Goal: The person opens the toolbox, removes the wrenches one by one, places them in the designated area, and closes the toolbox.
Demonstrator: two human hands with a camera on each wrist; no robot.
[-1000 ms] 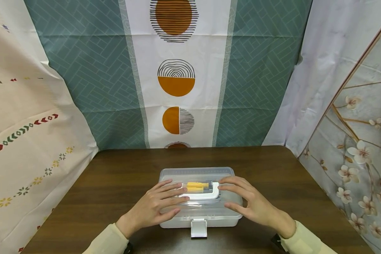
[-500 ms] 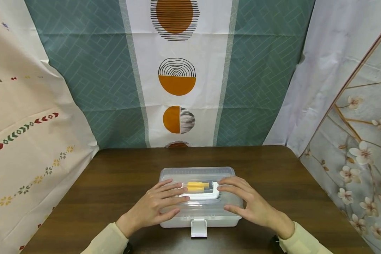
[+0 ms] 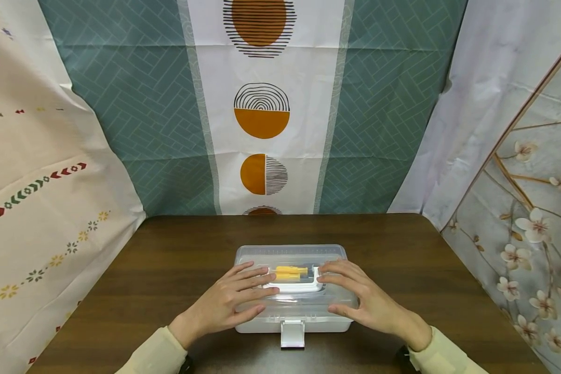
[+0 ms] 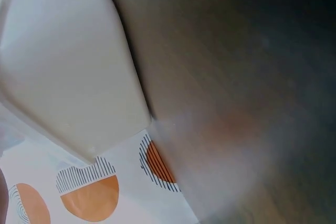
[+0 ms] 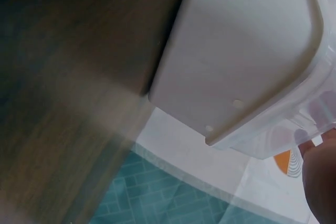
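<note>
A translucent plastic storage box [image 3: 257, 326] with a white base stands on the table, its lid down. On the lid lies a white carry handle [image 3: 292, 287]; yellow-handled tools [image 3: 290, 272] show through the clear lid. The front latch [image 3: 292, 333] sticks outward. My left hand [image 3: 229, 298] lies over the lid's left part, fingers extended, tips by the handle's left end. Over the right part is my right hand [image 3: 374, 296], fingers lightly bent, tips near the handle's right end. Whether the fingertips press on the lid is hard to tell. Both wrist views show the box's side walls.
The box is near the front middle of a dark brown wooden table [image 3: 187, 244]. Behind it hangs a green and white patterned cloth [image 3: 168, 130]. A cream cloth [image 3: 51, 208] hangs at the left, a floral cloth [image 3: 519, 259] at the right.
My right hand's fingertips have shifted very slightly left toward the handle. My left hand and the box stay in place; the head view has tilted a little.
</note>
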